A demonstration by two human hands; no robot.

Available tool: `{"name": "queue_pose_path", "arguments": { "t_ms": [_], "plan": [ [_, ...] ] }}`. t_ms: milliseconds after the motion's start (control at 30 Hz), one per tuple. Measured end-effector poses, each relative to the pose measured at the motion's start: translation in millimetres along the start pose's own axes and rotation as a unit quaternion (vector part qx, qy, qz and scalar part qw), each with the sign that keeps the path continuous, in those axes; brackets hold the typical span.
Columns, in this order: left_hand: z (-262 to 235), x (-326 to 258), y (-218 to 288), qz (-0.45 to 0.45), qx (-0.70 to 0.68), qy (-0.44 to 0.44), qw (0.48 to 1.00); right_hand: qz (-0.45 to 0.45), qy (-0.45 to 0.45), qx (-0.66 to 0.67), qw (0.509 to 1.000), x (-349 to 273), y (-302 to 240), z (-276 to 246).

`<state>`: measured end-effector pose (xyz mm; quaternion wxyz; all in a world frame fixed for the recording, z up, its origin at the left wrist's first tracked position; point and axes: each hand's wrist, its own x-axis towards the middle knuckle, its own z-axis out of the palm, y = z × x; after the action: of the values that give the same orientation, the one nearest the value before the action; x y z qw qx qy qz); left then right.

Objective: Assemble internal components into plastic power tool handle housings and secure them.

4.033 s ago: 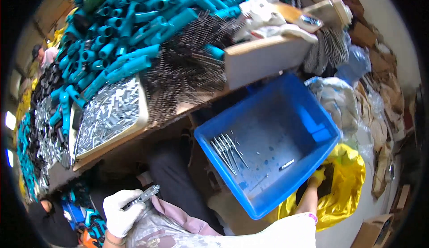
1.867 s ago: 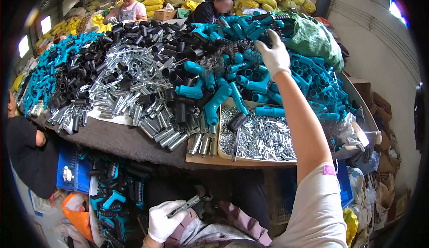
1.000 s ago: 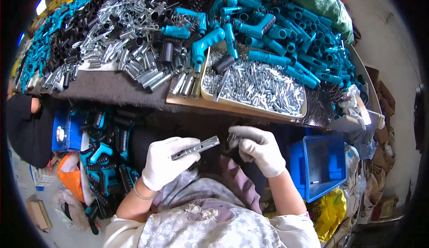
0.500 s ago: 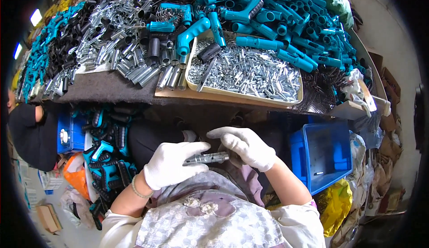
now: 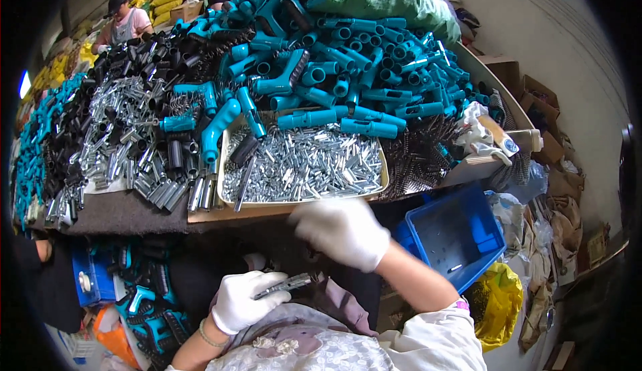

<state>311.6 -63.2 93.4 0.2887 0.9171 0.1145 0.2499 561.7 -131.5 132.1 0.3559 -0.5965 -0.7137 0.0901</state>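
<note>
1. Metal rod-like part [image 5: 284, 284], grey with a darker end, lies across the left hand [image 5: 244, 301] low in the view, close to the person's lap and below the edge of the workbench [image 5: 134, 212].
2. Left hand wears a white glove; its fingers are curled around the part and pinch it, with the far end of the part sticking out to the right.
3. Right hand [image 5: 341, 232], also in a white glove, is blurred and sits above and to the right of the part, apart from it, just under the tray's near edge. Whether its fingers are spread or holding something cannot be told.
4. Shallow tray [image 5: 231, 170] on the bench holds a heap of small silver pins.
5. Teal plastic handles [image 5: 348, 70] are piled behind the tray; black tubes [image 5: 127, 63] and loose metal sleeves [image 5: 120, 137] lie to the left.
6. Blue bin [image 5: 461, 237] stands to the right, below the bench, with a yellow bag [image 5: 501, 301] beside it.
</note>
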Motion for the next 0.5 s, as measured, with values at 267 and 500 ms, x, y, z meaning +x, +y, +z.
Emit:
{"name": "queue_pose_path", "arguments": {
  "t_ms": [267,500],
  "plan": [
    [-2.0,-6.8,-3.0,-0.056,-0.066,0.076,0.993,0.065,0.134,-0.373,0.916,51.5,123.5,-82.3],
    [-10.0,-9.5,2.7,-0.082,-0.047,0.060,0.994,0.050,-0.014,-0.455,0.889,81.5,125.6,-82.1]
  ]
}}
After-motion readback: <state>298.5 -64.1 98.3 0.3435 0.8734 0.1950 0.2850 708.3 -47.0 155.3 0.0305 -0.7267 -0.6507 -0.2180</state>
